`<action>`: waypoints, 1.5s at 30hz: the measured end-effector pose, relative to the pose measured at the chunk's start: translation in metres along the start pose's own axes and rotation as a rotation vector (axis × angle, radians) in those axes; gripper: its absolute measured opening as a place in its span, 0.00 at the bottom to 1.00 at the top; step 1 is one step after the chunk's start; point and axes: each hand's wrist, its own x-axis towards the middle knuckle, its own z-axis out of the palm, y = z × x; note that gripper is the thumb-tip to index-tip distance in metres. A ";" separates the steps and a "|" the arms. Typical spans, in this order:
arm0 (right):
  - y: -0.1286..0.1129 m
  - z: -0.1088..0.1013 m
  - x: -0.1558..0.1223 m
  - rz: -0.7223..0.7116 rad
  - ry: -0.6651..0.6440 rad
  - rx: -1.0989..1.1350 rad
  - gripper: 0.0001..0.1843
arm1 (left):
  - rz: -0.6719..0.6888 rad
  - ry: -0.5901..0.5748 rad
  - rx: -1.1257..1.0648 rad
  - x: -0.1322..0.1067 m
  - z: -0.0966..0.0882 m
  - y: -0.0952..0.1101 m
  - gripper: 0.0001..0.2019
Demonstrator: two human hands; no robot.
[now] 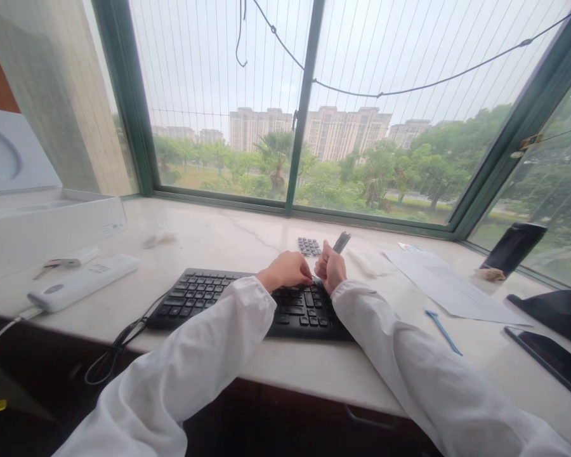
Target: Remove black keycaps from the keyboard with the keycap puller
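Observation:
A black keyboard (pixel 209 298) lies on the pale marble sill in front of me. My left hand (pixel 285 270) rests curled on its right part, fingertips pinched down at the keys. My right hand (pixel 330 266) is closed round a small dark tool (pixel 341 242) that sticks up from the fist, just above the same spot on the keyboard. A few loose dark keycaps (pixel 309 246) lie in a cluster behind the hands. Both arms wear white sleeves.
A white power strip (pixel 83 282) and keys (pixel 52 263) lie at left by a white box (pixel 52 222). Papers (pixel 450 285), a blue stick (pixel 442 330), a propped phone (pixel 512 249) and a dark tablet (pixel 554 358) sit at right. The window (pixel 304 127) is behind.

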 end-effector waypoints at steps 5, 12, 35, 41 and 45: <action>0.001 0.002 -0.003 -0.016 0.009 -0.049 0.28 | 0.010 -0.013 -0.017 0.000 -0.001 0.000 0.11; 0.004 0.002 0.000 -0.020 0.075 -0.055 0.28 | 0.017 -0.019 -0.035 0.000 -0.002 -0.001 0.12; 0.009 0.004 -0.005 -0.071 -0.004 -0.126 0.29 | 0.057 -0.069 -0.112 0.000 -0.004 -0.006 0.14; 0.010 0.005 -0.010 -0.164 -0.033 -0.102 0.28 | 0.029 -0.093 -0.204 0.005 0.002 -0.017 0.18; 0.010 0.011 -0.017 -0.222 -0.072 -0.131 0.25 | 0.063 -0.100 -0.213 0.006 0.003 -0.019 0.17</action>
